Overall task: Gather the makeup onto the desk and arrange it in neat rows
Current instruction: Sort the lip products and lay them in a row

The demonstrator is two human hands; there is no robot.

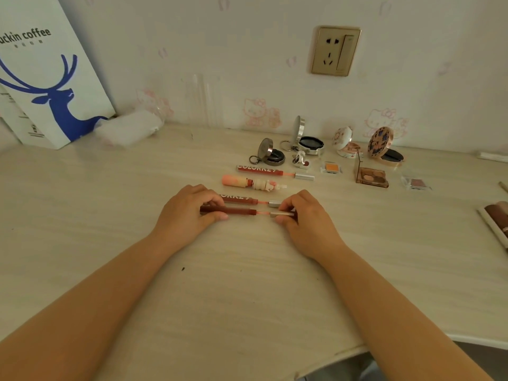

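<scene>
A dark red lip gloss tube (239, 211) lies flat on the pale desk (247, 284), its silver cap pulled a little way off the tube. My left hand (187, 213) pinches the tube end and my right hand (305, 218) pinches the cap end (280, 214). Just behind it lies a second red tube (242, 200), then a pink figurine tube (253, 183) and a third red tube (264, 171). Behind them sit open round compacts (270, 154) (309, 141) (343, 143) (384, 145) and small eyeshadow pans (331, 168) (372, 177) (416, 183).
A white paper bag with a blue deer (46, 78) leans on the wall at the back left, with a clear plastic wrapper (129, 127) beside it. A wall socket (335, 50) is above the compacts. A brown palette (497, 218) pokes in at the right edge.
</scene>
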